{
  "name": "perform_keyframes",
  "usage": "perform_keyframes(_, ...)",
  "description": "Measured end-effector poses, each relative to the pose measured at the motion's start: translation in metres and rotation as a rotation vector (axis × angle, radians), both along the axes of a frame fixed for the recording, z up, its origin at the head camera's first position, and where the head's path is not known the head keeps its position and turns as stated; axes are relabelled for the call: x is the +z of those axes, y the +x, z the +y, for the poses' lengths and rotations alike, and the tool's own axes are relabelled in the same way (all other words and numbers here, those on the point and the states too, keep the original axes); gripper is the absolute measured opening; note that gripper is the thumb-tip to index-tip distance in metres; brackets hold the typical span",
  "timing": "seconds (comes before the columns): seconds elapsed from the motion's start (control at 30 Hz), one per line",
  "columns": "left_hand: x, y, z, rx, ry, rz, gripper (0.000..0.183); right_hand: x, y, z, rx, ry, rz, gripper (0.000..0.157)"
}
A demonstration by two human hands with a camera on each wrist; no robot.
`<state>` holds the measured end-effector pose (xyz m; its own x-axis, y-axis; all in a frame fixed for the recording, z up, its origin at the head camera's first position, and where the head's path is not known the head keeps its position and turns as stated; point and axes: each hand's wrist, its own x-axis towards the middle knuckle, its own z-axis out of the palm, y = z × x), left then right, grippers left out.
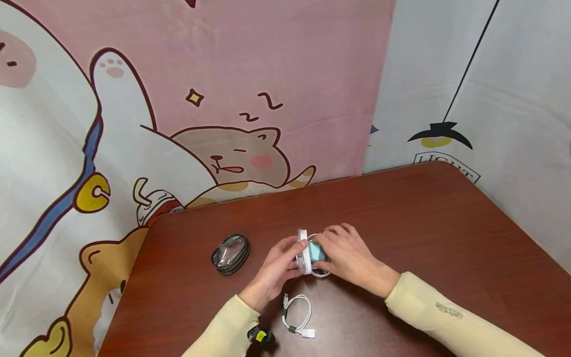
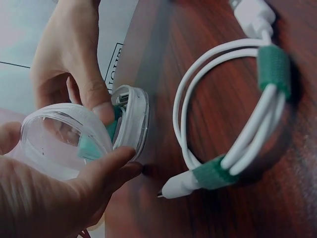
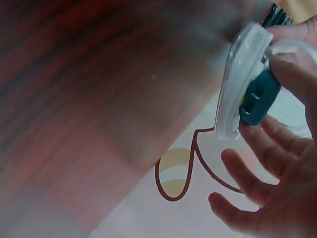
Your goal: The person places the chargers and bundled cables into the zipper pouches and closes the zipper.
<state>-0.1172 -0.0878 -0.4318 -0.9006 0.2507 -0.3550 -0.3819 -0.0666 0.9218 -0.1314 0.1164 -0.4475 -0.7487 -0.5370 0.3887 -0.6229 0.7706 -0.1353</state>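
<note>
A small clear zip case with white edging (image 1: pixel 304 253) is held unzipped above the table by my left hand (image 1: pixel 276 265), thumb on one side and fingers on the other. Between its two halves, my right hand (image 1: pixel 350 255) pinches a teal charger plug (image 3: pixel 260 96) with thumb and forefinger; two metal prongs show on it in the right wrist view. The right hand's other fingers spread loosely. Something with a metal end (image 2: pixel 122 100) sits by the case's far half in the left wrist view. Fingers and case partly hide the plug.
A coiled white USB cable (image 2: pixel 247 126) with green straps lies on the table near the left forearm. Farther left is a black-edged clear zip case (image 1: pixel 230 254). The brown table (image 1: pixel 401 213) meets printed cloth walls at its back edge.
</note>
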Motion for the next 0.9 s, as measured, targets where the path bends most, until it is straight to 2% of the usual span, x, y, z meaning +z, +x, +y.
perform_keyframes(0.33,0.000,0.001,0.003,0.041,0.012,-0.007,0.071,-0.004,0.002,-0.013,-0.103,0.031,0.188,0.049)
perform_keyframes(0.5,0.000,0.001,0.004,0.052,0.009,-0.006,0.072,-0.007,0.001,-0.015,-0.122,0.086,0.234,0.053)
perform_keyframes(0.67,0.000,0.002,0.005,0.051,0.002,-0.003,0.072,-0.008,0.001,-0.013,-0.124,0.107,0.196,0.059)
perform_keyframes(0.9,-0.002,0.001,0.004,0.055,0.006,-0.005,0.072,0.001,0.006,-0.002,-0.104,0.059,0.064,0.061)
